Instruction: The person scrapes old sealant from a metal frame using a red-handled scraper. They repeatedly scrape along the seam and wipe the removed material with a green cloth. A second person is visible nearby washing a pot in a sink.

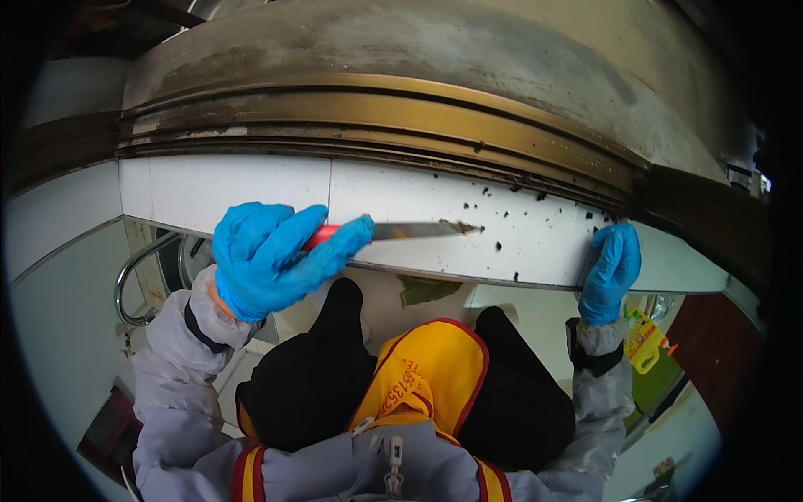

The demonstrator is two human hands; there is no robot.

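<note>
My left hand (276, 257), in a blue disposable glove, grips the red handle (321, 236) of a knife. The blade (404, 231) points right above a white tiled sill (238, 182), with brownish grime stuck near its tip. Dark crumbs of dirt (499, 246) are scattered over the right part of the sill. Along its far side runs a gold-brown metal window track (376, 116), blackened in its grooves. My right hand (611, 270), also gloved in blue, is at the sill's right end with fingers curled beside the track; whether they hold anything is hidden.
A curved chrome faucet (128, 276) rises at the left, below the sill. On the right stands a yellow bottle (646, 342) with an orange nozzle. A green cloth (430, 290) lies below the sill's front edge. Beyond the track is a stained grey surface (401, 44).
</note>
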